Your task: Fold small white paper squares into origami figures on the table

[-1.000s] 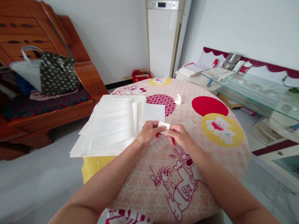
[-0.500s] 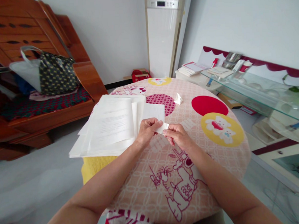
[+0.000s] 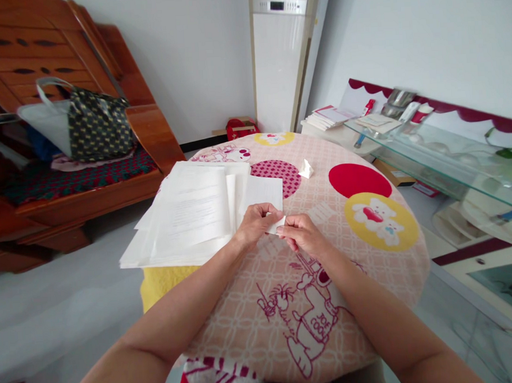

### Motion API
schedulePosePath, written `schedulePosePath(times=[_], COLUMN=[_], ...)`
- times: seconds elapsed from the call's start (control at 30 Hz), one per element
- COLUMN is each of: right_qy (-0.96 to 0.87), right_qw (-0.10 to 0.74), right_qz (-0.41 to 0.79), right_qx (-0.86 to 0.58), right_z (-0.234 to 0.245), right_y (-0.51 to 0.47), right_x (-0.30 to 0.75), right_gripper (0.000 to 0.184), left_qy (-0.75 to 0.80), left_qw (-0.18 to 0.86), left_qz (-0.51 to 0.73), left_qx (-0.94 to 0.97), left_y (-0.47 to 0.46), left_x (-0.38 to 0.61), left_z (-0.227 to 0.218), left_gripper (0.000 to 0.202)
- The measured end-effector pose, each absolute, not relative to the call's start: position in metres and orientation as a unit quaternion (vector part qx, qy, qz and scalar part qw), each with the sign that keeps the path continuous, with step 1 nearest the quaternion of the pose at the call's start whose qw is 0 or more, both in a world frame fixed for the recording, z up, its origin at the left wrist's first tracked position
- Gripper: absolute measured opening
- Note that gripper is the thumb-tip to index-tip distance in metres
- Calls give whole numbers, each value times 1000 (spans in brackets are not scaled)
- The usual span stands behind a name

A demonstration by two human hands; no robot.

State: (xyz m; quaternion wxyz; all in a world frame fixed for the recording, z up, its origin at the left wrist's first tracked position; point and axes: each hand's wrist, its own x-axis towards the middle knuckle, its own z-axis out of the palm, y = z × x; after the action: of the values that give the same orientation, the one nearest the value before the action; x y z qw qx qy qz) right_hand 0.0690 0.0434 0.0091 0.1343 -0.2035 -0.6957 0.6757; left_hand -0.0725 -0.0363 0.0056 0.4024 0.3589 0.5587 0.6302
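Observation:
A small white piece of folded paper [image 3: 274, 225] is pinched between my two hands above the middle of the round table. My left hand [image 3: 258, 221] is closed on its left side, thumb on top. On the right side, my right hand [image 3: 302, 232] grips its edge between thumb and fingers. Just left of the hands lies a stack of printed white sheets [image 3: 192, 213], and a smaller lined sheet [image 3: 262, 192] sticks out behind my left hand. Farther back stands a small folded white paper piece [image 3: 306, 169]. My fingers cover part of the held paper.
A pink patterned cloth [image 3: 254, 307] covers the round table. On the right is a glass-topped stand [image 3: 454, 162] bearing papers, cups and metal containers. A wooden bench [image 3: 87, 196] with a dark patterned bag [image 3: 98, 123] stands left. A tall white air conditioner [image 3: 277, 69] is at the back.
The held paper has shifted slightly and shows less between my hands, with my right fingers now closer to my left thumb. The sheets and the standing paper piece stay put.

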Motion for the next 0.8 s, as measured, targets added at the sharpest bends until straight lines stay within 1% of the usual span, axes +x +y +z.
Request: schedulePosePath(times=[0.1,0.23,0.3,0.47,0.53,0.6,0.73,0.8], right_qy=[-694,-688,-684,-683,-678,-673,-659,-656], right_qw=[131,150,158,155,162,175,212,219], right_qz=[679,680,682,687,691,692,688,687], right_qx=[-199,-204,-205,-194,-192,-196,-218,-223], right_z=[10,8,7,5,5,5,4,4], right_y=[45,49,51,53,52,53,57,58], right_x=[70,73,73,73,72,72,72,72], right_gripper=[29,30,29,28,28,28,29,29], left_qy=[557,546,568,635,647,647,620,600], left_qw=[428,435,408,289,267,282,364,388], left_qz=[623,624,608,563,557,549,518,526], left_qx=[344,350,376,443,448,448,464,462], left_y=[-36,-36,-36,-36,-37,-37,-36,-35], left_x=[-72,-79,-83,-86,-85,-85,-85,-84], left_z=[6,6,6,6,6,6,5,4], left_gripper=[50,53,54,54,54,54,55,54])
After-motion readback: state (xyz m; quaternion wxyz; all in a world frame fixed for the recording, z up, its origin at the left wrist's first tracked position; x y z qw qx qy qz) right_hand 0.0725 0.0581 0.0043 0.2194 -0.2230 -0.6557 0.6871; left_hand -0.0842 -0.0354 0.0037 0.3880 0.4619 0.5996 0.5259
